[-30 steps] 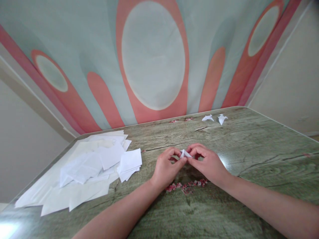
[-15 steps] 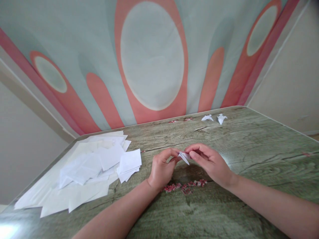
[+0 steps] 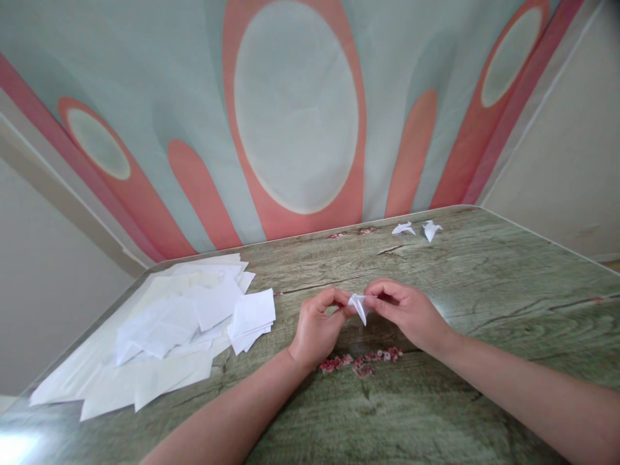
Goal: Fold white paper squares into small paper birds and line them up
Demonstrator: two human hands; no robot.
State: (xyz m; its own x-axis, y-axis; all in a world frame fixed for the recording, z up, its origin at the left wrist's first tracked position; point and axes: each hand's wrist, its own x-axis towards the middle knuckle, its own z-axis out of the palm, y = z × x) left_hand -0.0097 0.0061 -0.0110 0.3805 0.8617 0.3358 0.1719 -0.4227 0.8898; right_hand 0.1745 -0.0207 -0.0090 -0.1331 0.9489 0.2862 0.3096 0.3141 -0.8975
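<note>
Between my two hands, above the middle of the table, is a small white origami paper piece (image 3: 359, 308) with a pointed flap hanging down. My left hand (image 3: 320, 323) pinches its left side between thumb and forefinger. On the other side my right hand (image 3: 409, 313) grips it with thumb and fingertips, which cover part of that end. At the far right of the table lie two finished-looking folded paper cranes, a left one (image 3: 403, 228) and a right one (image 3: 431, 230).
A spread pile of white paper sheets (image 3: 106, 387) covers the table's left side. Beside it sits a small stack of paper squares (image 3: 252, 313). The wood-grain table (image 3: 508, 290) has printed red blossoms, and a patterned backdrop (image 3: 300, 103) rises behind its far edge.
The folded paper has turned slightly, and its flap now looks wider and points more steeply down. My right hand's fingers have drawn closer together; both hands stay in nearly the same place.
</note>
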